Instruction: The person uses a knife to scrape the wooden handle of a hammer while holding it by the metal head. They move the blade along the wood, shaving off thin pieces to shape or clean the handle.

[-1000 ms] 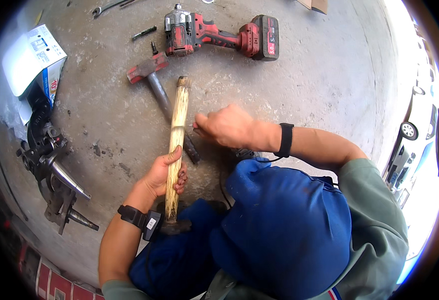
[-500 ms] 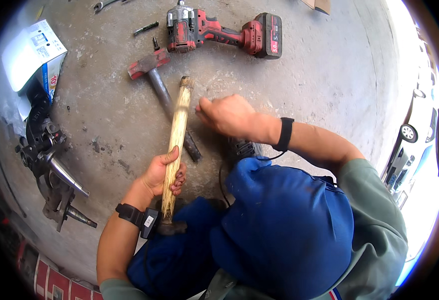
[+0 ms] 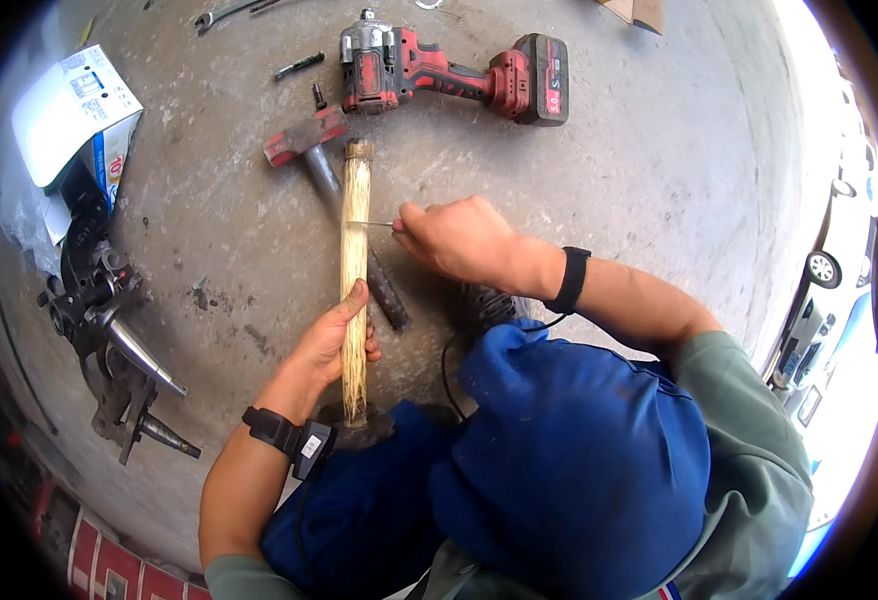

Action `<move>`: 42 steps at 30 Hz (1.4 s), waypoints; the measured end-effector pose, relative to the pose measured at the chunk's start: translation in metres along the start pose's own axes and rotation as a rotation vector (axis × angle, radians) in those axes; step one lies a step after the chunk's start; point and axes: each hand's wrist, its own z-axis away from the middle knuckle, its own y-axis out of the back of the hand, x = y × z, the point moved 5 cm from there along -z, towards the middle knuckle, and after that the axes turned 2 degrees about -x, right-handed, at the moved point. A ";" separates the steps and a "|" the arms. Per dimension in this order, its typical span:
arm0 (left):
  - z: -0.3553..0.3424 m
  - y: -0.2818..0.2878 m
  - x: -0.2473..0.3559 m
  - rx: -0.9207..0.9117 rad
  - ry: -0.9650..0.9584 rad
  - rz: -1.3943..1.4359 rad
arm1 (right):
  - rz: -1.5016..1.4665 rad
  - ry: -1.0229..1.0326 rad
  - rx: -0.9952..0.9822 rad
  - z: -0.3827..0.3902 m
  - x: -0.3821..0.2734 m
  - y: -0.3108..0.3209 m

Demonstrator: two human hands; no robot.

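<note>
My left hand (image 3: 325, 342) is wrapped round a pale wooden hammer handle (image 3: 356, 250), its thumb lying along the wood. The handle stands nearly upright in view, its surface streaked and roughened. A dark hammer head (image 3: 361, 432) shows at its lower end by my knee, partly hidden. My right hand (image 3: 466, 240) is closed on a thin metal tool (image 3: 377, 224) that reaches leftward to the handle's upper half. Whether this is a blade edge-on or a rod, I cannot make out. Behind the handle, a red-headed hammer (image 3: 309, 137) with a metal shaft lies on the floor.
A red and black cordless impact wrench (image 3: 449, 78) lies beyond my hands, with a dark bolt (image 3: 299, 66) to its left. Greasy metal car parts (image 3: 119, 335) and an open white carton (image 3: 84, 115) are at the left. A spanner (image 3: 224, 15) lies at the far edge.
The wooden handle has swung from a slight rightward lean to nearly upright. My right hand stays about level, and the thin tool now shows against the wood.
</note>
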 end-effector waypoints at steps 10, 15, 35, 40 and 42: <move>0.021 -0.017 0.019 0.074 0.042 -0.196 | 0.006 -0.020 0.150 0.008 0.014 0.006; 0.026 -0.017 0.024 0.106 0.065 -0.218 | 0.014 -0.024 0.160 -0.007 0.023 0.014; 0.028 -0.017 0.022 -0.041 0.146 -0.171 | 0.067 -0.024 0.204 -0.037 0.042 0.025; 0.034 -0.013 0.017 -0.011 0.155 -0.175 | 0.108 0.086 -0.029 -0.011 0.011 0.020; 0.029 -0.015 0.020 -0.038 0.130 -0.190 | 0.122 0.040 0.102 -0.029 0.034 0.027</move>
